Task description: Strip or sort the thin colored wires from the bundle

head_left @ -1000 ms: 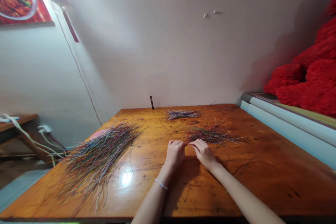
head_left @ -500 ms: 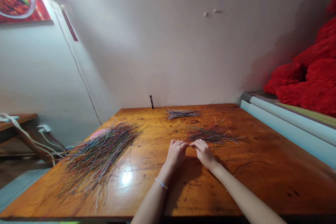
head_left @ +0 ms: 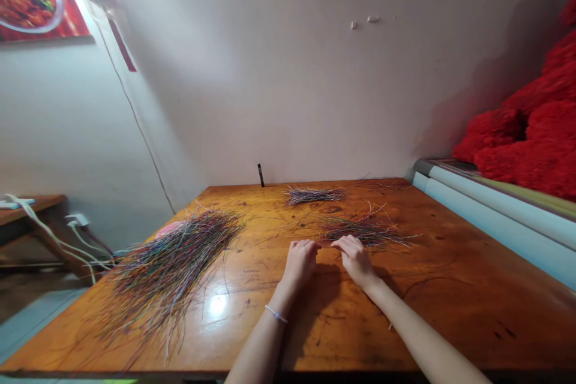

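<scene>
Two hands at the near edge of a small heap of coloured strands.
The left hand [head_left: 300,261] and right hand [head_left: 357,258] rest knuckles-up on the wooden table [head_left: 450,312], fingers curled under and fingertips close together; whether either pinches a strand is too fine to tell. The small heap of strands [head_left: 362,230] lies just beyond the right hand, its near fringe touching or almost touching the fingertips. Left of that heap, well apart from it, spreads a much larger fan of strands [head_left: 173,264]. Behind the heap, near the wall, sits a tidy little bundle [head_left: 314,195], and left of that a black stick [head_left: 260,175] stands upright. Right of the heap, past the table edge, red fluffy material [head_left: 526,138] is piled on a pale cabinet [head_left: 490,216].
</scene>
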Action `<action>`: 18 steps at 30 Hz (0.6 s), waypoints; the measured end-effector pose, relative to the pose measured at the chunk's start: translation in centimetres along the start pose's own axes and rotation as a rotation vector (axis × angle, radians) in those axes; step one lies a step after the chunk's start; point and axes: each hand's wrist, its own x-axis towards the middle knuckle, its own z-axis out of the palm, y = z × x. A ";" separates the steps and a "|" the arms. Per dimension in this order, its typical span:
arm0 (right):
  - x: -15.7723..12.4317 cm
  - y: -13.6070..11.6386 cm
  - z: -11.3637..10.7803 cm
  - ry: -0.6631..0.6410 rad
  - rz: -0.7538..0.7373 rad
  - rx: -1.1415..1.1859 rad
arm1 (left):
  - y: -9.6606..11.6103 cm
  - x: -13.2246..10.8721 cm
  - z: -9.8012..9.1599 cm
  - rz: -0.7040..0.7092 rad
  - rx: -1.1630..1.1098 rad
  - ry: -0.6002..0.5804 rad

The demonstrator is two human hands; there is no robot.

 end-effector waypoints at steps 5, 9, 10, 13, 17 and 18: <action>0.0 -0.2 -0.3 -0.016 -0.014 -0.003 | 0.2 -0.1 -0.2 -0.011 -0.035 -0.008; 0.0 -0.4 -0.2 -0.024 -0.046 -0.048 | 0.5 -0.2 -0.3 -0.003 0.017 -0.037; 0.0 -0.5 -0.2 -0.025 -0.046 -0.056 | 0.6 -0.2 -0.3 -0.005 0.029 -0.040; -0.1 -0.5 -0.2 -0.032 -0.026 -0.055 | 0.5 -0.2 -0.2 -0.023 0.041 -0.028; -0.1 -0.3 -0.1 -0.041 0.008 -0.036 | 0.0 -0.1 -0.1 -0.052 0.066 0.000; -0.1 -0.2 -0.1 -0.041 0.018 -0.035 | -0.1 -0.1 -0.2 -0.061 0.072 0.002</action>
